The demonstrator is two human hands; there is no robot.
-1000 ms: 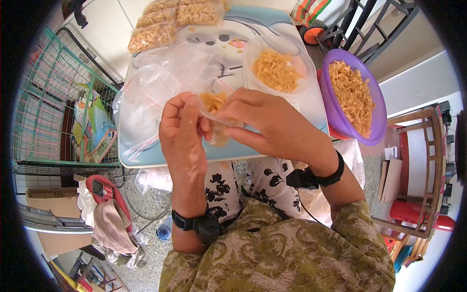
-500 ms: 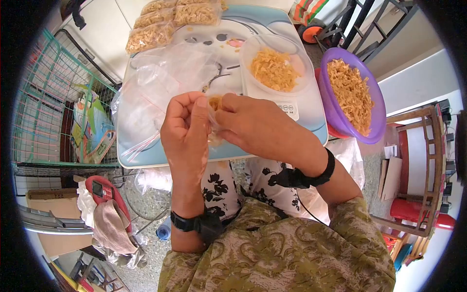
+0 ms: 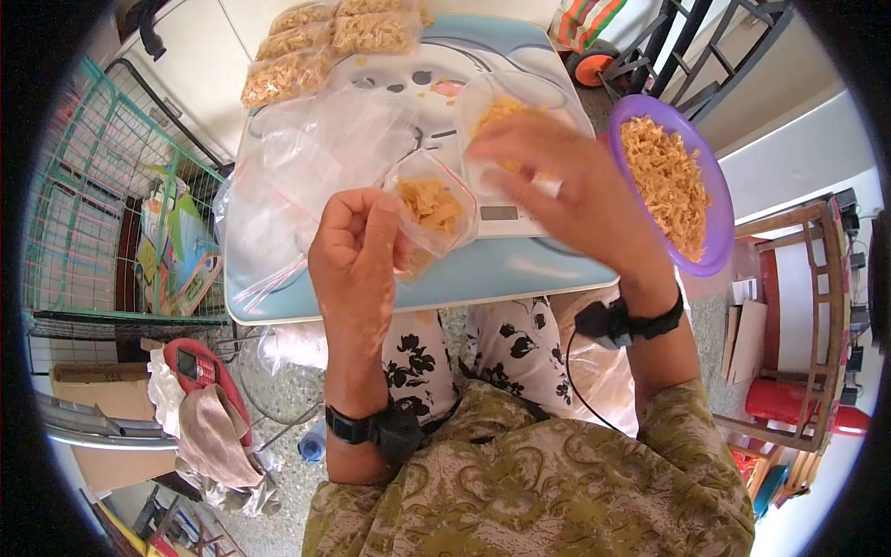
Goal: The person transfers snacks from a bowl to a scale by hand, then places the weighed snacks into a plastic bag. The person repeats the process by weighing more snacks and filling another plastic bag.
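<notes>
My left hand (image 3: 357, 251) pinches the edge of a clear zip bag (image 3: 432, 209), its mouth spread wide and yellowish dried flakes inside. Blurred by motion, my right hand (image 3: 589, 200) hovers at the clear plastic tub (image 3: 467, 102), thumb and fingers apart with nothing visible between them. Part of the tub and its flakes (image 3: 501, 110) is hidden behind that hand. Beneath the tub is a white kitchen scale (image 3: 520, 226) with a small display. Flat clear bags (image 3: 311, 148) with red zip lines lie in a pile to the left of my left hand.
Filled bags of flakes (image 3: 283, 76) are stacked at the far left of the patterned table (image 3: 445, 278). A purple basin (image 3: 720, 218) heaped with flakes stands off the table's right edge. A green wire cage (image 3: 102, 186) is on the left, a wooden frame (image 3: 821, 316) on the right.
My right hand has left the bag and moved right and away from me to the tub. The bag's mouth now shows, opened out, still in my left hand.
</notes>
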